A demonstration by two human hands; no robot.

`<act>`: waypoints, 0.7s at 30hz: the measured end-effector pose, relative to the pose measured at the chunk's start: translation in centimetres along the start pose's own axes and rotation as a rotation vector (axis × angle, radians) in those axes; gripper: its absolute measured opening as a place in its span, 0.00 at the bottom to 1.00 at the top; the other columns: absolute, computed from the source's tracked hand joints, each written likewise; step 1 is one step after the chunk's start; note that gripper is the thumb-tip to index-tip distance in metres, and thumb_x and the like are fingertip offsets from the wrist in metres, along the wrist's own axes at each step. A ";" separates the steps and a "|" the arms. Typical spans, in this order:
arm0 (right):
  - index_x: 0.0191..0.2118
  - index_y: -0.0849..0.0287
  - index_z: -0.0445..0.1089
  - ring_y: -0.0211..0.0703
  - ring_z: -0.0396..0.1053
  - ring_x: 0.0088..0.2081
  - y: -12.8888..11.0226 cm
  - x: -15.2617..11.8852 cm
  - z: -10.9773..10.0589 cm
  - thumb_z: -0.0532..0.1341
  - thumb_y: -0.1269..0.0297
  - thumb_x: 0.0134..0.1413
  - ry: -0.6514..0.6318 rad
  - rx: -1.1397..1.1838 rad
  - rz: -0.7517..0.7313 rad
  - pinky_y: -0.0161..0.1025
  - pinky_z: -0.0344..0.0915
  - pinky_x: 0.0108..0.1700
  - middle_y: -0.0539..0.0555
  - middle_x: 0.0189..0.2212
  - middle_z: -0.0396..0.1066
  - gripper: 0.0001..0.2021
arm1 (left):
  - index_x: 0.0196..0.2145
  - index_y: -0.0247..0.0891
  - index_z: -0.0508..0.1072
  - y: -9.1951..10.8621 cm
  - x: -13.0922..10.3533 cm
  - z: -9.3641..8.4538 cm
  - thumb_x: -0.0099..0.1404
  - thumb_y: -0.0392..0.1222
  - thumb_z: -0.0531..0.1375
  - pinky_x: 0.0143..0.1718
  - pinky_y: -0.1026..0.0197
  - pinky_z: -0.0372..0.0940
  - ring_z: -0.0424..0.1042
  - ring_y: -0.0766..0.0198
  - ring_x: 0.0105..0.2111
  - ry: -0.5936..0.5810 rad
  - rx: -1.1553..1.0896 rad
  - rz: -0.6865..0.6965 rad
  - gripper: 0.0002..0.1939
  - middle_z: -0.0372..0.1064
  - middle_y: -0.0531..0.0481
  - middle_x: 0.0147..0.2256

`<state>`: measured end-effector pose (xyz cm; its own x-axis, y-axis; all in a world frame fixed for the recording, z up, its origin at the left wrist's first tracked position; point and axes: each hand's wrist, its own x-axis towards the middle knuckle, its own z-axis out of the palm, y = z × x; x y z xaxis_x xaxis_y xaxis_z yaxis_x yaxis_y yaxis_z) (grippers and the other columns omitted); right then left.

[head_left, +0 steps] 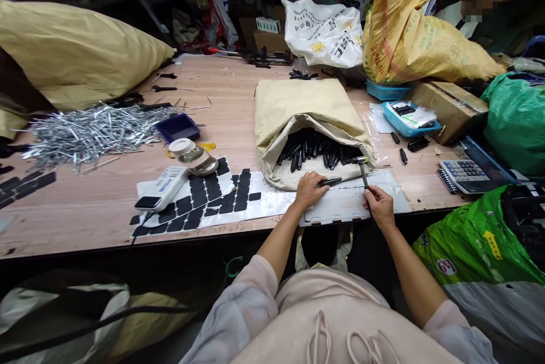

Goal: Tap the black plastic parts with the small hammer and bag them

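Observation:
In front of me, my left hand (pixel 311 189) pinches a slim black piece (pixel 331 182), which looks like a handle, against a grey-white board (pixel 340 205). My right hand (pixel 378 205) is closed around the dark handle of a small hammer (pixel 364 175). Its metal head is raised just beyond the black piece, to the right of it. Behind both hands lies a cream sack (pixel 306 100), its mouth facing me. Inside it are many similar black pieces (pixel 304 151). The tip of the held piece away from my fingers rests near the board.
Left are a heap of metal rods (pixel 97 131), a dark blue tray (pixel 177 127), a glass jar (pixel 193 157), a white device (pixel 162 189) and black stickers (pixel 204 193). Right are a calculator (pixel 464 175), a cardboard box (pixel 447 108) and a green bag (pixel 468 233). A co-worker stands far right.

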<state>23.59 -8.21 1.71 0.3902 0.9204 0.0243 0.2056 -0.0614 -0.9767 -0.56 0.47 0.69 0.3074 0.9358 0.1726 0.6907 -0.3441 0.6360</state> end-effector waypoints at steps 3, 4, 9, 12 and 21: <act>0.45 0.59 0.76 0.43 0.72 0.27 -0.6 -1.4 -0.3 0.64 0.50 0.55 -0.026 -0.178 -0.155 0.40 0.72 0.31 0.53 0.29 0.74 0.19 | 0.44 0.44 0.81 -0.3 0.1 0.1 0.62 0.43 0.67 0.48 0.55 0.63 0.68 0.57 0.44 0.009 -0.027 -0.008 0.12 0.74 0.49 0.40; 0.44 0.58 0.77 0.44 0.73 0.30 -0.9 -1.9 -0.4 0.63 0.51 0.56 -0.041 -0.248 -0.225 0.41 0.72 0.34 0.54 0.31 0.76 0.17 | 0.44 0.45 0.81 -0.3 0.2 0.1 0.62 0.43 0.67 0.48 0.55 0.63 0.69 0.57 0.44 0.013 -0.030 -0.011 0.12 0.74 0.50 0.39; 0.43 0.56 0.77 0.47 0.74 0.36 -1.7 -3.0 -0.4 0.60 0.58 0.60 -0.113 -0.497 -0.433 0.43 0.71 0.42 0.56 0.35 0.76 0.12 | 0.47 0.45 0.80 -0.3 0.2 0.5 0.63 0.44 0.67 0.48 0.56 0.63 0.69 0.58 0.44 0.040 -0.008 -0.021 0.14 0.73 0.50 0.38; 0.44 0.56 0.77 0.48 0.74 0.36 -1.6 -2.7 -0.2 0.59 0.59 0.61 -0.108 -0.563 -0.466 0.43 0.70 0.41 0.56 0.35 0.76 0.12 | 0.47 0.44 0.79 -0.2 0.1 0.4 0.63 0.43 0.67 0.47 0.56 0.63 0.69 0.58 0.43 0.053 -0.013 -0.020 0.14 0.73 0.50 0.38; 0.47 0.56 0.76 0.48 0.74 0.38 -3.1 -2.7 0.4 0.57 0.59 0.63 -0.054 -0.594 -0.561 0.42 0.70 0.44 0.57 0.36 0.76 0.13 | 0.45 0.43 0.80 0.2 0.1 0.1 0.66 0.43 0.64 0.49 0.55 0.64 0.68 0.58 0.43 0.062 -0.020 -0.025 0.11 0.70 0.49 0.39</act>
<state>21.48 -10.35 4.61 0.0476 0.8913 0.4510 0.8047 0.2333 -0.5459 -0.35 0.47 0.72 0.2487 0.9472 0.2026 0.6844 -0.3199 0.6552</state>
